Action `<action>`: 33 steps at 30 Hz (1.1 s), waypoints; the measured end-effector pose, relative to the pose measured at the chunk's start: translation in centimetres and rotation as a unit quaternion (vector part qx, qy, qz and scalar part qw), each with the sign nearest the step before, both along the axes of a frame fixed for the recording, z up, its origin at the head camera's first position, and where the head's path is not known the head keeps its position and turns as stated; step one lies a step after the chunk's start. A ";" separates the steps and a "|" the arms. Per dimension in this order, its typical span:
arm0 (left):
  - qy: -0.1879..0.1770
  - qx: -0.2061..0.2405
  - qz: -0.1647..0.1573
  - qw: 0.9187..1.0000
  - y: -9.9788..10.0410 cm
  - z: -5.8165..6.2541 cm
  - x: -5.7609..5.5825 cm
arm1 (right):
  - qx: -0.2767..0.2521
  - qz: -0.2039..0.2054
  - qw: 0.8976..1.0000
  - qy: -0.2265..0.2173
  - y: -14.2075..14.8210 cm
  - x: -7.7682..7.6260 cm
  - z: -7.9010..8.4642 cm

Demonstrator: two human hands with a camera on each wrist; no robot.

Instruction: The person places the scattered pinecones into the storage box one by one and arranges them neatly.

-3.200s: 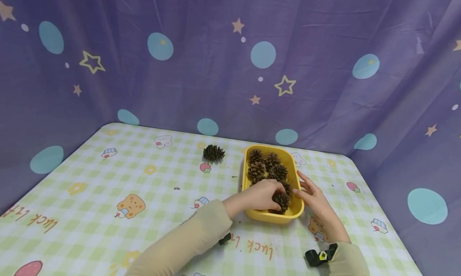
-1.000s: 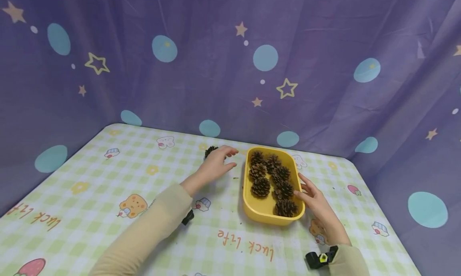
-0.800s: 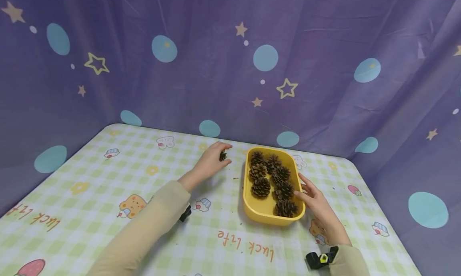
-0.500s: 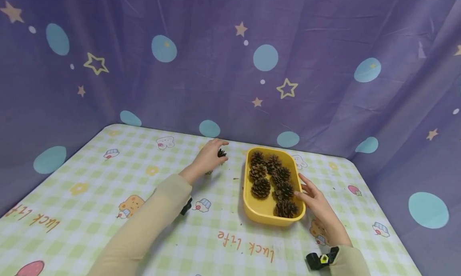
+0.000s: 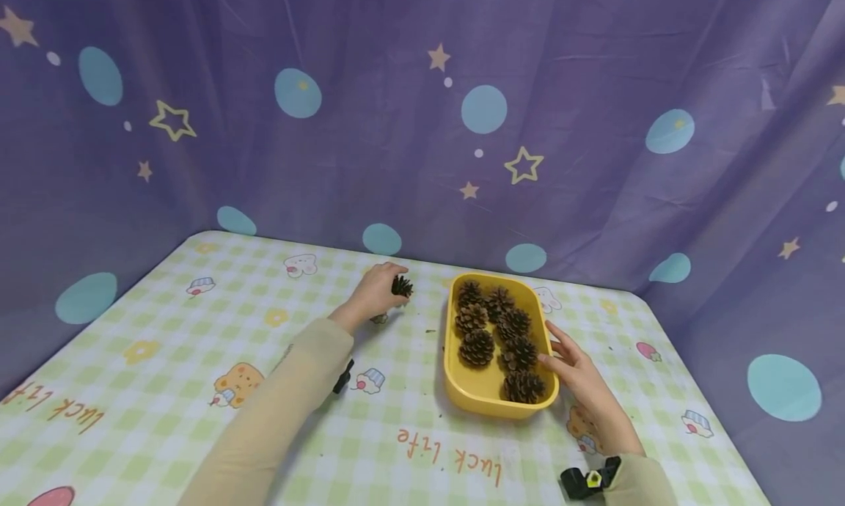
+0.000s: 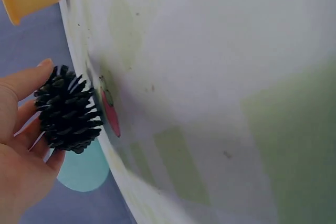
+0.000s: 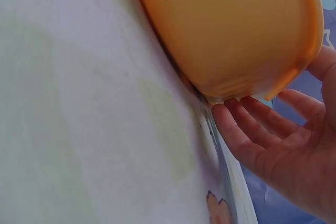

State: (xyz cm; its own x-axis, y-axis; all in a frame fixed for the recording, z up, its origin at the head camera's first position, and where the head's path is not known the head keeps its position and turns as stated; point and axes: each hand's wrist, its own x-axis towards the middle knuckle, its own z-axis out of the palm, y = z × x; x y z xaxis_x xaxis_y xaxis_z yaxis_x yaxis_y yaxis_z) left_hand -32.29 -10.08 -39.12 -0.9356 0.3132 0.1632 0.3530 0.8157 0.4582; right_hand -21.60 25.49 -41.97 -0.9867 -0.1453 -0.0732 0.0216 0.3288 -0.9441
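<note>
My left hand [image 5: 375, 293] holds a dark pine cone [image 5: 400, 286] between thumb and curled fingers, left of the yellow box. In the left wrist view the pine cone [image 6: 68, 111] shows close over the cloth, its scales spread. The yellow box [image 5: 485, 402] sits right of the table's middle with several brown pine cones [image 5: 477, 347] inside, most of them along its left and right walls. My right hand [image 5: 584, 378] rests against the box's right side. In the right wrist view its fairly straight fingers [image 7: 252, 121] touch the outer wall, with the thumb at the rim.
A green-and-white checked tablecloth [image 5: 284, 389] with cartoon prints covers the table. Tiny dark crumbs are scattered on it. A purple curtain [image 5: 370, 125] with stars and blue ovals hangs behind the table and at its sides.
My left hand has let go of a pine cone in the box, moved left and back, and taken hold of the lone pine cone there. My right hand has stayed at the box.
</note>
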 end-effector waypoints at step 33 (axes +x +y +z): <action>0.006 0.040 0.023 0.999 -1.1 -0.5 -0.4 | 0.000 0.004 1.000 0.001 0.0 0.1 0.3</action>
State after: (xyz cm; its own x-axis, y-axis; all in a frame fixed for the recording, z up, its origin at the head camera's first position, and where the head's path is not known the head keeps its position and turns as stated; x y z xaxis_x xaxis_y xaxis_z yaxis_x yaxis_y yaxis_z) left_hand -32.67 -11.17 -39.60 -0.9467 0.2552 0.1966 0.3213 0.7921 0.5189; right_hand -21.47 25.45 -41.64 -0.9854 -0.1539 -0.0721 0.0176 0.3293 -0.9441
